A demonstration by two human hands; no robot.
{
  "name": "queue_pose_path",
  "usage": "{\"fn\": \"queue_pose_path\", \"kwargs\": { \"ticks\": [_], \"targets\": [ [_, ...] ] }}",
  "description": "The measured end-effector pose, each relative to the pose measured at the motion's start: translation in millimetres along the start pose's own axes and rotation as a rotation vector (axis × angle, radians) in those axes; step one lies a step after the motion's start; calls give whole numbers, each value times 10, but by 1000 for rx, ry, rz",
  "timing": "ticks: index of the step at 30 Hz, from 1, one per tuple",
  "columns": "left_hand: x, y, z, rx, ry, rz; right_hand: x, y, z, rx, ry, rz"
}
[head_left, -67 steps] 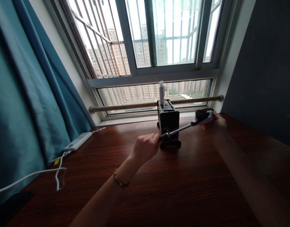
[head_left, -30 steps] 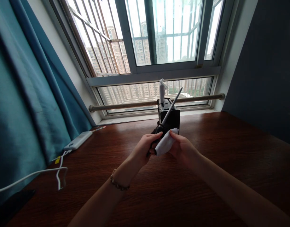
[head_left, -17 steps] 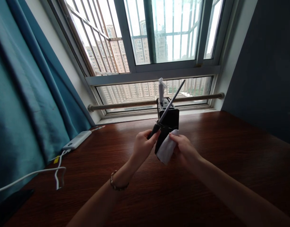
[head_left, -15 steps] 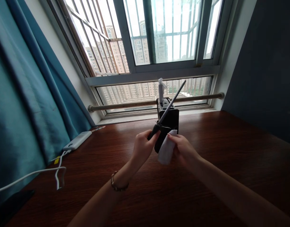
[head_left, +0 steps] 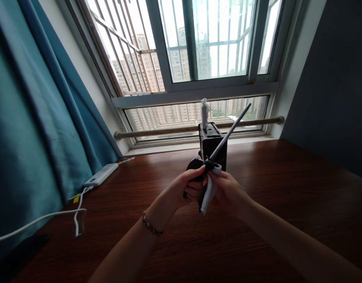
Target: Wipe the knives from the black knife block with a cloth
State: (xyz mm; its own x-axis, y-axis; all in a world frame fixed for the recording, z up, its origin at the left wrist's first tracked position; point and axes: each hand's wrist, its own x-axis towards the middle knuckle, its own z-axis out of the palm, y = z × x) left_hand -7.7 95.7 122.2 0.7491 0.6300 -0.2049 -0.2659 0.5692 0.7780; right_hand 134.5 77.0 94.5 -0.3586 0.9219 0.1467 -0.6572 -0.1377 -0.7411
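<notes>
My left hand (head_left: 183, 188) is closed around a black holder-like thing (head_left: 195, 163), whose exact kind I cannot make out. From it a long thin grey rod (head_left: 231, 130) slants up to the right. A folded white tissue (head_left: 209, 192) is pinched in my right hand (head_left: 229, 192), and its upper end presses against the black part near the foot of the rod. Both hands are close together above the table, and my fingers hide much of the black thing. Just behind stands a black tissue box (head_left: 212, 143) with a white tissue (head_left: 204, 112) poking up from its top.
The brown wooden table (head_left: 272, 204) reaches to the window sill. On its left lie a white power strip (head_left: 101, 175) and a white cable (head_left: 42, 215), beside a blue curtain (head_left: 48, 110). A dark flat object (head_left: 21, 255) is at the lower left. A metal rail (head_left: 157, 132) crosses the window.
The black thing has turned in my left hand, and its rod leans further right. Its flat face no longer shows. My right hand has brought the tissue up against it, now folded narrower.
</notes>
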Motion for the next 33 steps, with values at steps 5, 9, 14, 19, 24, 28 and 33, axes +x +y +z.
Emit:
{"fn": "queue_pose_path", "kwargs": {
  "ticks": [5,9,14,19,24,28,33],
  "targets": [
    [-22,-5,13,-69,-142,-14,0,15,-11,-37,-5,-1],
    [15,-62,69,156,87,100,45,67,-76,-9,90,35],
    [99,-147,68,490,384,298,102,103,-121,0,192,81],
    [153,-192,3,1020,675,548,119,62,-122,37,236,93],
    [108,-170,-21,1485,897,661,98,-2,-90,50,269,54],
    [75,-120,-60,1647,1009,628,63,-36,-60,-16,307,-28],
    [71,-89,-82,1722,1026,591,-59,-58,-33,-574,353,-438]
  ]
}}
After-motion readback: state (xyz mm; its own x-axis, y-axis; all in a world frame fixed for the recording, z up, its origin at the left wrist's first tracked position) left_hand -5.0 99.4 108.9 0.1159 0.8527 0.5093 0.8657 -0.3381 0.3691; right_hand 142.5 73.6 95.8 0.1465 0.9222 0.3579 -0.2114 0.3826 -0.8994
